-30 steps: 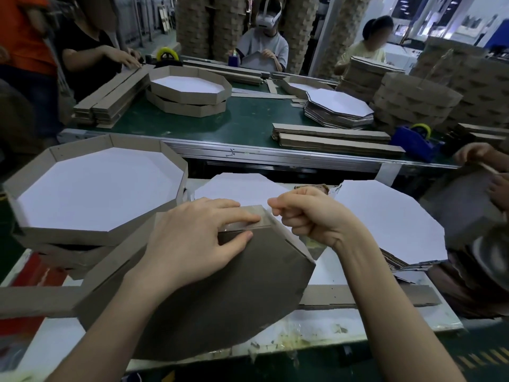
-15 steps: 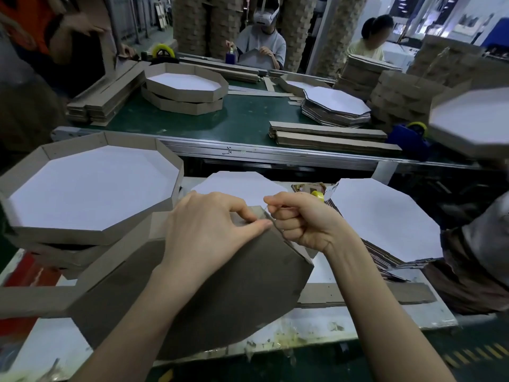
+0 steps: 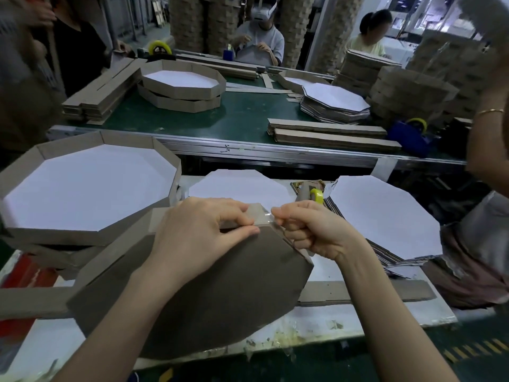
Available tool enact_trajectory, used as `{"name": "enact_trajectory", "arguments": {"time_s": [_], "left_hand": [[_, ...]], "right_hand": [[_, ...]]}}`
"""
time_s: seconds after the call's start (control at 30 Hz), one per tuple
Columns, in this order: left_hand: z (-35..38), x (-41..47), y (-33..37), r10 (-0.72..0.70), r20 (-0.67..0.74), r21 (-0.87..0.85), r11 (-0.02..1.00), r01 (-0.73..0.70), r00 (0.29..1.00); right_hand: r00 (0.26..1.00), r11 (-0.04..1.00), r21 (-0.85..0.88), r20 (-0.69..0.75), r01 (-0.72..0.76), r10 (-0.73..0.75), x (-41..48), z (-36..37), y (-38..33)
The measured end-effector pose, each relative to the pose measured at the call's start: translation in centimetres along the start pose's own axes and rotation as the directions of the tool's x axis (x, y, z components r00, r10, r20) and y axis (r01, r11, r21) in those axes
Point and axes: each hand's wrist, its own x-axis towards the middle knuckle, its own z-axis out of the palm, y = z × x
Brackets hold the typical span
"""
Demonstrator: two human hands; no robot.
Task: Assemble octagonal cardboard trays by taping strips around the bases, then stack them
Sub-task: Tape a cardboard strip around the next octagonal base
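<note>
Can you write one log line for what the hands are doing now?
step: taping rim | left hand: grips tray rim | right hand: pinches clear tape | finished trays: stacked at left

Dim, even light (edges bowed, right blurred)

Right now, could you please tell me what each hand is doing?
Left hand: grips strip against base.
Right hand: pinches tape.

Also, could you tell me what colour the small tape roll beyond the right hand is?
Yellow; the small tape roll shows best in the head view.
</note>
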Motion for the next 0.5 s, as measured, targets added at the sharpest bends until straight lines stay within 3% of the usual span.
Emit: {"name": "enact_trajectory", "arguments": {"time_s": [0.2, 0.5], "left_hand": [[-0.1, -0.02, 0.18, -0.001, 0.013, 0.048, 0.999, 0.0, 1.0], [0.0, -0.25, 0.23, 0.081, -0.025, 0.043, 0.996, -0.079, 0.996]], "right_hand": [[0.999, 0.999, 0.001, 0.018, 0.039, -0.039, 0.02, -0.39, 0.4], [0.998, 0.988, -0.15, 0.044, 0.048, -0.042, -0.01, -1.0, 0.63]]}}
